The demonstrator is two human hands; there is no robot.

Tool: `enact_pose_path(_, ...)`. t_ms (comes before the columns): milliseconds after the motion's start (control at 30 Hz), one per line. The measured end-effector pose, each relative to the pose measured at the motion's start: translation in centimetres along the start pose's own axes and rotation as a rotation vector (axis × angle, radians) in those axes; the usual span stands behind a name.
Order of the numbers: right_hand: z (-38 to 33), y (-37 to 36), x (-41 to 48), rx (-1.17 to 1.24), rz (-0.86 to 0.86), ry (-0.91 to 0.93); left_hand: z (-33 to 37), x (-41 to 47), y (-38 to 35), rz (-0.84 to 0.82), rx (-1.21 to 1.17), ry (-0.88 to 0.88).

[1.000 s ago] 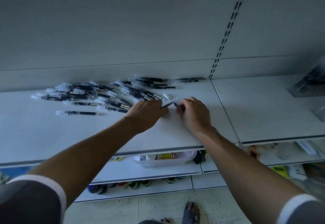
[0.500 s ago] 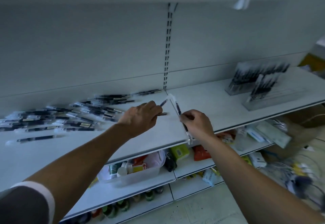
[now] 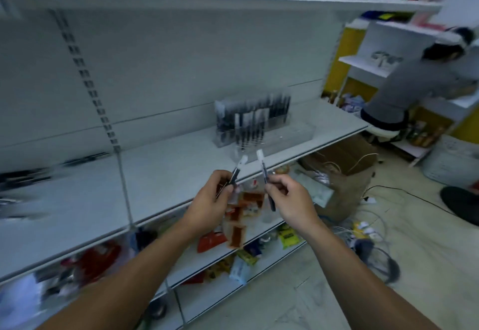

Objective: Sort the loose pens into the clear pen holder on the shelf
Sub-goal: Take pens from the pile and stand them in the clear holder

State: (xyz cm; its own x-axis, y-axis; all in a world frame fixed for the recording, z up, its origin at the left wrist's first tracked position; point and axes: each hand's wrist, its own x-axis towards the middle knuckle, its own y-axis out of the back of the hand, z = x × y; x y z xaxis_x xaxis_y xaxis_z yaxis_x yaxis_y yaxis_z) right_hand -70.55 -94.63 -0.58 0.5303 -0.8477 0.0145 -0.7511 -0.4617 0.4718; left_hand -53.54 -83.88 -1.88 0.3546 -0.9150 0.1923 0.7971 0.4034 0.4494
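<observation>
At nine o'clock in the view, the loose pens [image 3: 24, 177] lie scattered on the grey shelf [image 3: 160, 179], blurred into dark streaks, with a few more against the back panel. Just past them, a slotted upright [image 3: 85, 78] runs down the panel to the shelf.

Below centre, the left hand [image 3: 210, 200] hangs in the air in front of the shelf edge. Its thumb and curled fingers pinch a dark pen [image 3: 236, 173] whose pale cap points to one o'clock. I cannot tell whether a second pen sits in the same grip. Behind and beneath the hands, packaged goods [image 3: 237, 226] crowd the lower shelf.

At three o'clock from the left hand and close beside it without touching, the right hand [image 3: 290, 200] pinches another pen [image 3: 263, 171] between thumb and fingertips. That pen's pale cap leans to eleven o'clock and its dark barrel runs down past the thumb.

At twelve o'clock from both hands, the clear pen holder [image 3: 259, 119] stands on the shelf near the back panel. It is apart from both pens, and rows of dark pens stand upright in it.

Farther right, a cardboard box [image 3: 344, 166] sits on the floor with cables [image 3: 373, 236] tangled beside it. At two o'clock in the view, a second person [image 3: 404, 91] bends over a white shelf.
</observation>
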Motion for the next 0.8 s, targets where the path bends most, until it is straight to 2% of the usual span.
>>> enact_pose_path(133,2.9,5.9,1.2,-0.004,0.017,0.008,3.1,1.6,-6.8,0.018,-0.155,0.059)
enact_pose_path(267,4.4,8.1,3.5,0.056,0.005,0.009,4.7,3.3,-9.7,0.078,-0.236,0.163)
enact_pose_path(400,4.7,8.3,7.1,0.164,-0.014,-0.001,4.3,6.1,-10.6,0.164,-0.384,0.206)
enact_pose_path(600,3.8,8.1,14.7,0.163,-0.024,0.052,2.1,10.6,-10.4,0.266,-0.536,0.208)
enact_pose_path(800,2.0,8.3,22.1,0.071,-0.046,0.123,1.1,12.7,-9.8,0.256,-0.523,0.2)
